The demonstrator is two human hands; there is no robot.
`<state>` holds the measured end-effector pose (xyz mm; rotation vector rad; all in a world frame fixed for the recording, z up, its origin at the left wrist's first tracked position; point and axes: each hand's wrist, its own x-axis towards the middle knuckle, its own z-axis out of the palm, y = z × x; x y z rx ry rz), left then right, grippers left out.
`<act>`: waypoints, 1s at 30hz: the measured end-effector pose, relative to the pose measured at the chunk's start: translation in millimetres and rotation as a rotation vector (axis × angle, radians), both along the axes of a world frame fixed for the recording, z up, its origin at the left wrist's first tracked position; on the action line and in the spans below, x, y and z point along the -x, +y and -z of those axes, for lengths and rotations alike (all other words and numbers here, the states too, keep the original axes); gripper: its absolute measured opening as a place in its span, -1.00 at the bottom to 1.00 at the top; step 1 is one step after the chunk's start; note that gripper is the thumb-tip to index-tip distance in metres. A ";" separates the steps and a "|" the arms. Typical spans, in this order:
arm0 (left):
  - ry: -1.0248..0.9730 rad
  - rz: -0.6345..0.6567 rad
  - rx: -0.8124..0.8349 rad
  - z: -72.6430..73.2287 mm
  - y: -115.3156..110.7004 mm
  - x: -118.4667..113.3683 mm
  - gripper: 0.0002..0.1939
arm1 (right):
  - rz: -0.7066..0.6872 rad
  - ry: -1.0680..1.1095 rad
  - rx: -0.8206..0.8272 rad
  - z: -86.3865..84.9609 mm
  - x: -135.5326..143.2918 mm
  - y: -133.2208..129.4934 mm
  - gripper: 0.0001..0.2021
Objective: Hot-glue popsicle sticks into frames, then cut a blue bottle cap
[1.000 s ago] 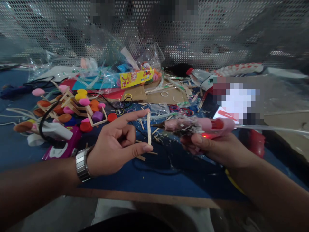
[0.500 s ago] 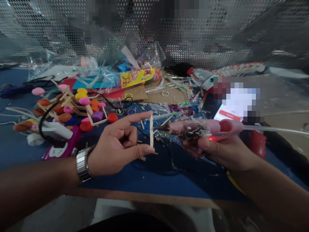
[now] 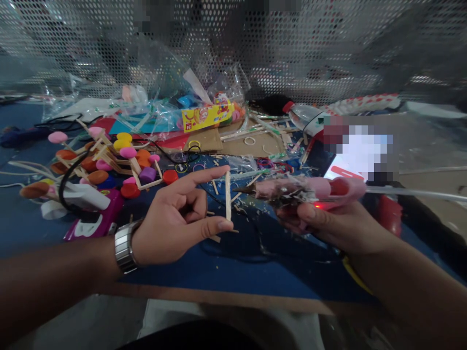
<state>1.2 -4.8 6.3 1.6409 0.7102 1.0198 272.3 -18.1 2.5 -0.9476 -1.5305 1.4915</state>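
Between the index fingertip and thumb of my left hand [image 3: 178, 214] a short wooden stick [image 3: 228, 197] is pinched end to end, standing upright. My right hand [image 3: 335, 223] grips a pink hot glue gun [image 3: 302, 189], its dark nozzle pointing left at the stick with a small gap between them. Strands of glue cling to the gun's front, a red light glows on it, and a clear glue stick [image 3: 412, 193] runs out of its back. To the left of my left hand sits a stick construction with colourful round pieces [image 3: 127, 153].
A magenta power strip [image 3: 109, 214] with a white plug lies at left. Behind are a yellow-labelled packet [image 3: 207, 116], cardboard [image 3: 237, 141] and a plastic bottle [image 3: 306, 116]. A lit phone screen [image 3: 353, 155] is at right. Stick scraps and a black cable litter the blue table [image 3: 233, 272].
The glue gun's nozzle has drawn slightly right, away from the stick, and its body is a little higher. My left hand keeps its pinch almost unmoved.
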 end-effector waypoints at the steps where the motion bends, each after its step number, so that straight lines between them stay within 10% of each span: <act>1: 0.000 0.002 0.000 0.1 -0.3 -0.1 -0.36 | -0.003 0.012 0.000 -0.7 0.7 0.0 -0.68; 16: -0.001 0.004 0.003 -0.2 -0.5 -0.5 -0.35 | 0.075 -0.268 -0.059 -3.5 4.3 5.1 -0.59; 30: 0.027 0.020 0.024 -0.5 -0.3 -1.0 -0.38 | -0.026 0.045 -0.032 -4.0 1.8 -1.9 -0.70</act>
